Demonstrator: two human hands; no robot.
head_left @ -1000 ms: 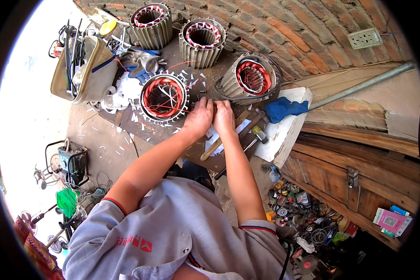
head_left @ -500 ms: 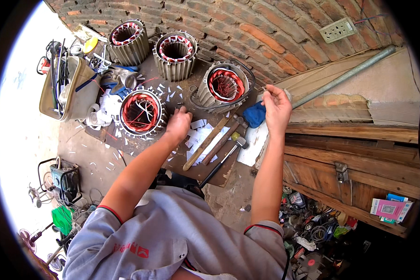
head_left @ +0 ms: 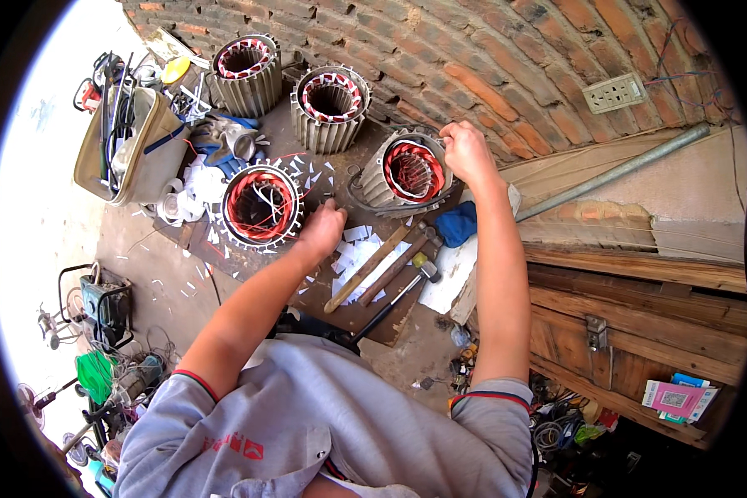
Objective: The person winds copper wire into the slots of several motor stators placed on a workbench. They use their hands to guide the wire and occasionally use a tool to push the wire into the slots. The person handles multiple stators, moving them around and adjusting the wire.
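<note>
Left hand [head_left: 324, 229] curled beside an upright red-wound stator [head_left: 262, 207], bore upward, near the tabletop's [head_left: 253, 267] front edge; right hand [head_left: 471, 153] bent beside a cable-ringed stator [head_left: 377, 176]; both grips unclear. Red print [head_left: 234, 446] marked the shirt [head_left: 299, 402].

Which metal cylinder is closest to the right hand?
The rightmost cylinder: the right hand is just beside its upper right edge, while the other three stand farther left.

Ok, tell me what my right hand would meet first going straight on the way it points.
Probably the rough red-brown brick wall, up and to the left of the right hand; depth is unclear, so the grey finned red-ringed metal cylinder beside it could be brushed first.
</note>
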